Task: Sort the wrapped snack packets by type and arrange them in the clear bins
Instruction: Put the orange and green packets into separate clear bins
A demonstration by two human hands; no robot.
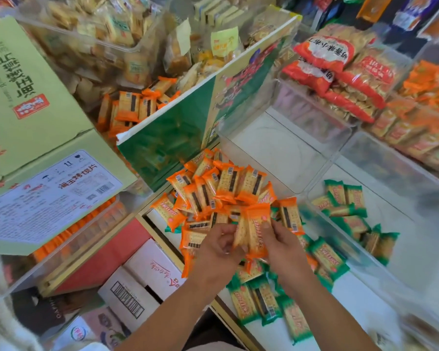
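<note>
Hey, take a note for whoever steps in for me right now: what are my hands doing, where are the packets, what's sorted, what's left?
Left hand and right hand: both grip a few orange packets between them.
Orange pile: heaped just beyond the hands.
Green packets: scattered right of the pile and near the wrists.
Done: colours mostly apart.
Left: some green lie under orange by the hands; the clear bin behind the pile looks unfilled.

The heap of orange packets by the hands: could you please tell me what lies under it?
Green packets poke out from under the orange packets at the near edge; whatever lies beneath the middle is covered.
</note>
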